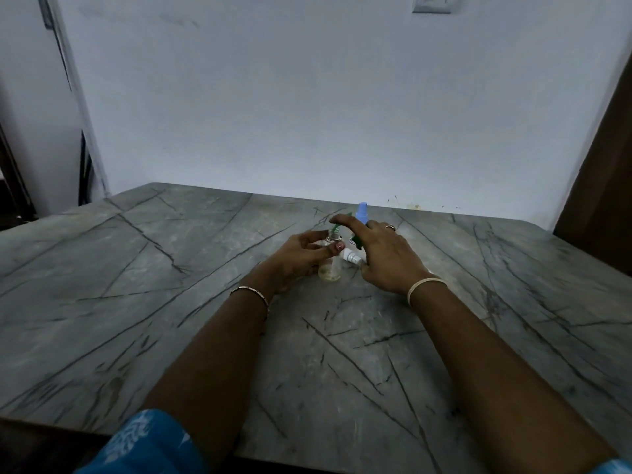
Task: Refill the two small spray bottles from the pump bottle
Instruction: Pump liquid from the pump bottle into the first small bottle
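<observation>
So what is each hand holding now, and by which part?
The left hand grips the small clear bottle around its upper body. The right hand lies over the green pump; any grip is hidden.

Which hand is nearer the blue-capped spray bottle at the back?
Right. The right hand lies just in front of the blue-capped spray bottle, overlapping it in view; the left hand is further left, gripping the small clear bottle.
</observation>
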